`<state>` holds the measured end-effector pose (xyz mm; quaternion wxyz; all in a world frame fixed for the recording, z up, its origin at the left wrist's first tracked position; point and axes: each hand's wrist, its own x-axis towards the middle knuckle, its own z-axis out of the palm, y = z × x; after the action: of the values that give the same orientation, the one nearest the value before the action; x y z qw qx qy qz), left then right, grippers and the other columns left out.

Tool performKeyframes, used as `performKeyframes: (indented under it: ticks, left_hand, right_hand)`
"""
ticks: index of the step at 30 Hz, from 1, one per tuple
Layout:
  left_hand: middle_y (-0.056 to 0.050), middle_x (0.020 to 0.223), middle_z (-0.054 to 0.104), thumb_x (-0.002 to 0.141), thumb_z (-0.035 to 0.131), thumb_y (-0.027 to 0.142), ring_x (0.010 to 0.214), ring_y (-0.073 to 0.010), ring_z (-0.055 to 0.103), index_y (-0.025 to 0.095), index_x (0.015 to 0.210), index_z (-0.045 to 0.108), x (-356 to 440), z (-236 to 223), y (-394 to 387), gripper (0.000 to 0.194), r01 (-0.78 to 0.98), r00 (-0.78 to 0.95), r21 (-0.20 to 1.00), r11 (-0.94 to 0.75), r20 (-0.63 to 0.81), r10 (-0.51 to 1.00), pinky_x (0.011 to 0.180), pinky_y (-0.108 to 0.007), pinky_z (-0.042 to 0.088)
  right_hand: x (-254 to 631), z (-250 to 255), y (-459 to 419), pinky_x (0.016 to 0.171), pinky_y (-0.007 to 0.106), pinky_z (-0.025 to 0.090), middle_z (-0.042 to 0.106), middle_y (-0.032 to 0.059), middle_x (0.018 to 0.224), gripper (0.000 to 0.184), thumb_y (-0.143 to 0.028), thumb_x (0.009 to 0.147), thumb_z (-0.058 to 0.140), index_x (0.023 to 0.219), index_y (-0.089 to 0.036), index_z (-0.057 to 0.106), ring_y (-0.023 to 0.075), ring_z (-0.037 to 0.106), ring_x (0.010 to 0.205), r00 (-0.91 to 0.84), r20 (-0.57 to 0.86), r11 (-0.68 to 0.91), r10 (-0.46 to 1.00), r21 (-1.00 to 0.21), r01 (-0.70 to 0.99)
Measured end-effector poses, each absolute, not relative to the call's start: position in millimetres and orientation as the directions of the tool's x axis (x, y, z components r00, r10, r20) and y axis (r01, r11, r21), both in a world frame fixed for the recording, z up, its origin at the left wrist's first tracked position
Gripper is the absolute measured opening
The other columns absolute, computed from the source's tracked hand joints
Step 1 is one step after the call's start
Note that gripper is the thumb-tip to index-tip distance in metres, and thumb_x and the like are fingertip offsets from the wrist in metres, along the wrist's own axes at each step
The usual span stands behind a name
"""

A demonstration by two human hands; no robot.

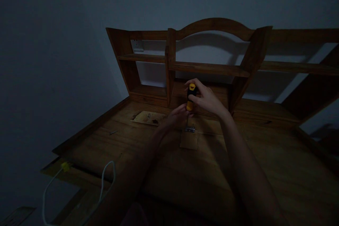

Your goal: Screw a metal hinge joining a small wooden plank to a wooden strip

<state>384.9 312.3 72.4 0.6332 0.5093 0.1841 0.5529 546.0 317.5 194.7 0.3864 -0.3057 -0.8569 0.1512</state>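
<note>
My right hand point(208, 99) is closed around the black and yellow handle of a screwdriver point(192, 91), which stands nearly upright. Just below the handle, my left hand point(180, 111) has its fingers closed about the screwdriver's shaft. The shaft runs down to a small metal hinge point(190, 129). A small, flat piece of wood point(189, 140) lies on the wooden desktop at the hinge, on the near side. Dim light hides the exact tip and any screw under it.
A wooden shelf unit point(209, 67) rises along the back of the desk point(265, 159). A pale wooden strip with hardware point(148, 117) and a thin metal piece point(113, 132) lie to the left. A white cable point(103, 174) loops over the front left edge, near a yellow object point(65, 166).
</note>
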Motion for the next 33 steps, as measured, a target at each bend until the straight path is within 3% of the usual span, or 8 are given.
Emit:
performKeyframes:
  ticks: [4,10,15,19,22,27,33]
  left_hand:
    - [-0.009,0.126,0.066,0.078,0.080,0.030,0.115,-0.0242,0.063,0.020,0.121,0.067,371.2,91.0,325.7,0.046,-0.475,0.335,0.874,-0.100,0.284,0.898,0.101,-0.037,0.048]
    - [-0.010,0.113,0.072,0.078,0.080,0.035,0.106,-0.0251,0.066,0.016,0.111,0.072,362.9,118.0,335.7,0.039,-0.220,0.381,0.929,-0.297,0.362,0.851,0.096,-0.035,0.048]
    - [-0.010,0.106,0.072,0.074,0.082,0.032,0.101,-0.0245,0.067,0.014,0.106,0.070,368.2,126.9,336.3,0.038,-0.129,0.405,0.931,-0.341,0.363,0.839,0.093,-0.036,0.049]
    - [-0.005,0.096,0.069,0.064,0.089,0.025,0.091,-0.0190,0.067,0.016,0.098,0.062,376.5,121.4,345.6,0.045,-0.158,0.298,0.923,-0.352,0.384,0.874,0.084,-0.031,0.051]
    - [-0.001,0.090,0.067,0.061,0.090,0.025,0.086,-0.0164,0.066,0.018,0.095,0.057,378.6,118.5,346.9,0.048,-0.227,0.231,0.908,-0.353,0.402,0.886,0.080,-0.028,0.051]
    - [-0.010,0.112,0.069,0.075,0.082,0.032,0.105,-0.0236,0.067,0.018,0.116,0.063,371.4,124.1,337.6,0.047,-0.233,0.415,0.932,-0.277,0.353,0.839,0.094,-0.035,0.049]
    - [-0.009,0.109,0.069,0.060,0.090,0.021,0.100,-0.0242,0.068,0.018,0.111,0.063,376.6,126.3,345.7,0.058,-0.161,0.270,0.912,-0.377,0.409,0.872,0.092,-0.038,0.052]
  right_hand:
    - [548.0,193.6,320.2,0.084,0.035,0.049,0.067,0.0045,0.111,0.046,-0.019,0.080,0.053,0.125,-0.024,0.053,0.0222,0.064,0.097,-0.517,0.563,0.763,0.645,-0.505,0.403]
    - [550.9,194.4,320.4,0.088,0.036,0.049,0.067,0.0047,0.115,0.049,-0.023,0.086,0.056,0.134,-0.027,0.053,0.0224,0.064,0.102,-0.521,0.583,0.782,0.623,-0.491,0.384]
    - [552.8,191.6,321.2,0.091,0.041,0.050,0.066,0.0067,0.119,0.050,-0.042,0.092,0.058,0.140,-0.029,0.049,0.0243,0.064,0.104,-0.489,0.593,0.768,0.640,-0.491,0.411]
    - [554.4,188.1,325.7,0.085,0.040,0.052,0.065,0.0083,0.119,0.053,-0.051,0.093,0.058,0.139,-0.029,0.048,0.0248,0.066,0.100,-0.472,0.586,0.753,0.658,-0.499,0.430]
    - [556.3,188.1,327.4,0.078,0.037,0.052,0.068,0.0074,0.109,0.050,-0.047,0.092,0.060,0.137,-0.027,0.050,0.0243,0.067,0.090,-0.464,0.585,0.745,0.665,-0.481,0.462]
    - [558.0,190.3,325.8,0.077,0.036,0.052,0.069,0.0055,0.102,0.047,-0.036,0.092,0.059,0.137,-0.026,0.050,0.0229,0.067,0.084,-0.475,0.582,0.751,0.660,-0.478,0.457]
    - [557.1,189.6,327.1,0.085,0.039,0.051,0.067,0.0071,0.115,0.048,-0.034,0.089,0.062,0.135,-0.026,0.053,0.0241,0.066,0.097,-0.455,0.619,0.766,0.640,-0.473,0.435]
